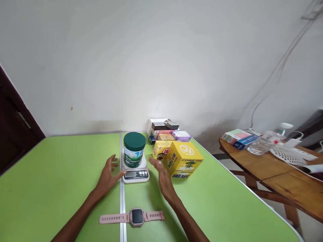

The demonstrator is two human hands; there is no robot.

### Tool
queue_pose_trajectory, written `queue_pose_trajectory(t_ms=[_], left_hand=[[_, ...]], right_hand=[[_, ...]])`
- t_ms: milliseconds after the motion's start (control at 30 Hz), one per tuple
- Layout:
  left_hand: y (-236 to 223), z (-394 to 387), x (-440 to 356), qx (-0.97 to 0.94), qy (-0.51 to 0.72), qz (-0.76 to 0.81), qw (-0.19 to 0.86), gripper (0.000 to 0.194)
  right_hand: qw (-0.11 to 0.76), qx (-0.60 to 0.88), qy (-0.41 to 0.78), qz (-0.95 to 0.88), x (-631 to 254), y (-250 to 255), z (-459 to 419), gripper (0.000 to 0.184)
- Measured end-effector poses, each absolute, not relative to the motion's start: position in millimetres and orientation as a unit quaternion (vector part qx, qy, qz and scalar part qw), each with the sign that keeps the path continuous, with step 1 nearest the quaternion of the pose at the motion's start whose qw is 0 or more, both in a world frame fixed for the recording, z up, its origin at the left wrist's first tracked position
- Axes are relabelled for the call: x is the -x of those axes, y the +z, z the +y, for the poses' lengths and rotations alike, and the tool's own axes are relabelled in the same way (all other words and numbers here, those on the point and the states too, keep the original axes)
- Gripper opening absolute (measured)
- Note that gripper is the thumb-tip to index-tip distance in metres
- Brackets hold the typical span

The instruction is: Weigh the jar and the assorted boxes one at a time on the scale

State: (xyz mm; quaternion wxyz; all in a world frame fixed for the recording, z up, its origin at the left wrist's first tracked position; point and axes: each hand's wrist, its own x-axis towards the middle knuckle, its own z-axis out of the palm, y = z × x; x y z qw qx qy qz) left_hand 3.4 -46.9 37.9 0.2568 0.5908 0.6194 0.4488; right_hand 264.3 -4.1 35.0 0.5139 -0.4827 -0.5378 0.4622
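A tub with a dark green lid [134,150] stands upright on a white digital kitchen scale [136,175]. To the left of the scale is my left hand [109,174], open, its fingers spread and its thumb by the scale's display. My right hand [163,176] is open on the other side, between the scale and a yellow box [185,158], with nothing in its grasp. Whether its fingers touch the yellow box I cannot tell. In front of the scale, a pink smartwatch [137,216] lies flat with its strap stretched out sideways.
Several small boxes [165,126] are stacked behind the yellow box, against the wall. A wooden side table [285,181] on the right bears a plastic bottle [267,141], a flat carton [239,137] and a white perforated item [287,154]. A metal seam [122,201] crosses the green table.
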Motion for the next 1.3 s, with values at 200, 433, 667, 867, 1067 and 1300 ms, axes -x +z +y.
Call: queue_pose_trajectory(t_ms=[200,433,667,867,1067,1300], left_hand=[[12,-67,8,-0.559,0.487,0.625,0.246,0.054],[10,-61,9,-0.568,0.500,0.613,0.228,0.050],[24,-59,-2,-0.563,0.487,0.639,0.194,0.077],[55,-14,-30,-0.623,0.456,0.619,0.147,0.113],[61,15,-51,-0.622,0.472,0.596,0.186,0.099],[76,17,7,-0.558,0.563,0.579,0.192,0.089]], right_hand=[[0.564,0.482,0.478,-0.470,-295,-3,-30,0.076],[0.585,0.480,0.460,-0.466,-289,-2,-28,0.078],[0.549,0.478,0.427,-0.535,-286,18,-34,0.073],[0.520,0.472,0.354,-0.617,-246,68,-1,0.080],[0.488,0.452,0.351,-0.659,-210,83,19,0.078],[0.458,0.415,0.350,-0.704,-152,112,28,0.072]])
